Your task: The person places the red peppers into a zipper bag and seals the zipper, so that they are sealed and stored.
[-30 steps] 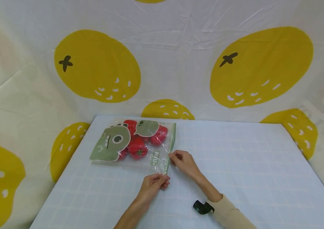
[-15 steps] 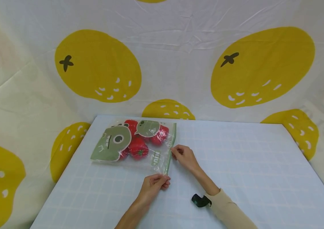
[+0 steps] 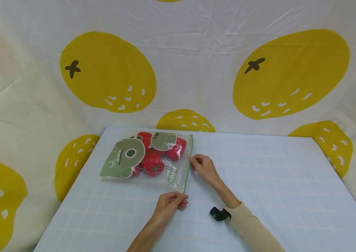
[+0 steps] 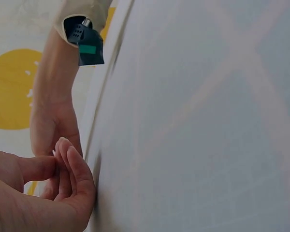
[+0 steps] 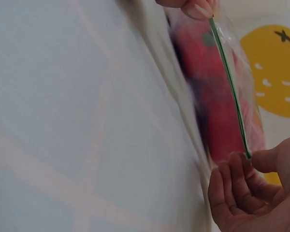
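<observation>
In the head view a clear zip bag (image 3: pixel 122 164) with a green monster print lies at the table's back left. Several red bell peppers (image 3: pixel 153 164) show through its plastic. Its green-edged opening (image 3: pixel 185 176) faces right. My left hand (image 3: pixel 168 206) pinches the near corner of that edge between thumb and fingers. Farther along the same edge, my right hand (image 3: pixel 204 169) pinches the strip. The right wrist view has the right hand (image 5: pixel 251 191) at one end of the visible green strip (image 5: pixel 229 79), with left fingertips (image 5: pixel 200 9) at the other.
A pale blue checked cloth (image 3: pixel 275 189) covers the table. Behind it hangs a white curtain (image 3: pixel 193 70) printed with large yellow fruit. A small black camera (image 3: pixel 219 214) sits at the right sleeve's cuff (image 3: pixel 236 211).
My right hand has slid away from me along the bag's green edge, from near the left hand to about its middle. The left hand has stayed at the near corner.
</observation>
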The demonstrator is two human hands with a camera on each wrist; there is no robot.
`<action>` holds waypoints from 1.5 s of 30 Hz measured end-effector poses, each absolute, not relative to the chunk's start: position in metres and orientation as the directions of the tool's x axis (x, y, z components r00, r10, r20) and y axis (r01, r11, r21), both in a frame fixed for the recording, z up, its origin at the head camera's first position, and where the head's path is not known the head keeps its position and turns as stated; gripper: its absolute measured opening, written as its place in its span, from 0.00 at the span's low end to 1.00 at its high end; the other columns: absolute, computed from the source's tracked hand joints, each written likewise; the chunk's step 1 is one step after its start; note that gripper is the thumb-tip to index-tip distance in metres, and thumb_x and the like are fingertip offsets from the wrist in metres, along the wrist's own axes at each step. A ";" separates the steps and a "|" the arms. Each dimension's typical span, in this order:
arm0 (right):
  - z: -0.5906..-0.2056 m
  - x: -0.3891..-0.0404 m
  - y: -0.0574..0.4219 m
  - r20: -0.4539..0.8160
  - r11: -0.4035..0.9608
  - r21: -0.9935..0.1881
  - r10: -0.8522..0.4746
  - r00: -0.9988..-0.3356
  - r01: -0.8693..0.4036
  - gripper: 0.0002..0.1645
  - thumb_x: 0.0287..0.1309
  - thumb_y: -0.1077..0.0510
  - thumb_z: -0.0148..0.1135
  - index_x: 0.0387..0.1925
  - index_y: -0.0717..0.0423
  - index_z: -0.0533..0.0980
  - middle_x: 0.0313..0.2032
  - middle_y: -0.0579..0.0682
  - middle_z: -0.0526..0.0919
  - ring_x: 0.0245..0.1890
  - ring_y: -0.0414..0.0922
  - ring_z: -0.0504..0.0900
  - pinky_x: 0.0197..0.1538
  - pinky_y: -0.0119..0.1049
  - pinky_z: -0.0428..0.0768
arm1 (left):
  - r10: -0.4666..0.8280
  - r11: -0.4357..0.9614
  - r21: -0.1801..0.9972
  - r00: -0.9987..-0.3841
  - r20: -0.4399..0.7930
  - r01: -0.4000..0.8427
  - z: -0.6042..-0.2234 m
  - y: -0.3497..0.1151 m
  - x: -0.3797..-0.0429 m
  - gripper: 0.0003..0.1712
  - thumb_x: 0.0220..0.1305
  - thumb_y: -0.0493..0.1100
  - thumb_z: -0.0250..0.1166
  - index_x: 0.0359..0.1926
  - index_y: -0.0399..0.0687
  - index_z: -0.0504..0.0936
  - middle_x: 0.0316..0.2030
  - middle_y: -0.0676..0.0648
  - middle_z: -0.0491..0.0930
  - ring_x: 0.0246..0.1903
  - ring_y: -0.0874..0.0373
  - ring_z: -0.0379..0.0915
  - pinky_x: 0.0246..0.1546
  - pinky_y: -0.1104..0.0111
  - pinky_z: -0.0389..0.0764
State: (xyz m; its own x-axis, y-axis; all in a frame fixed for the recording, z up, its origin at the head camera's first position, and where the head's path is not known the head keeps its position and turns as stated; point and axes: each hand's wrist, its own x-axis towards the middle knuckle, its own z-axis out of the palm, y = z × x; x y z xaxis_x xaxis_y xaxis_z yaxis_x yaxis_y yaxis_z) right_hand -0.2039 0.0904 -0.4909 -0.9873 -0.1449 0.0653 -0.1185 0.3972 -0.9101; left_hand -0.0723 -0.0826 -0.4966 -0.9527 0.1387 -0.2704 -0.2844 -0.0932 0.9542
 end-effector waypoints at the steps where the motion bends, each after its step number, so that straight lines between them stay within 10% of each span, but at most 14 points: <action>1: -0.490 -0.205 0.091 0.069 0.394 -0.911 -0.144 -0.987 -0.121 0.15 0.73 0.55 0.61 0.32 0.60 0.82 0.24 0.50 0.82 0.25 0.40 0.77 0.30 0.30 0.75 | 0.139 -0.090 0.955 -0.953 -0.270 -0.284 -0.496 -0.082 -0.072 0.17 0.74 0.41 0.63 0.47 0.26 0.84 0.33 0.46 0.87 0.32 0.63 0.81 0.39 0.75 0.84; 45: -0.489 -0.259 0.085 0.066 0.397 -0.914 -0.055 -0.996 -0.083 0.17 0.74 0.53 0.60 0.38 0.64 0.83 0.30 0.55 0.84 0.28 0.44 0.78 0.33 0.31 0.76 | 0.129 -0.079 0.947 -0.946 -0.299 -0.310 -0.497 -0.080 -0.072 0.15 0.73 0.40 0.64 0.46 0.27 0.85 0.36 0.41 0.88 0.32 0.62 0.83 0.39 0.72 0.86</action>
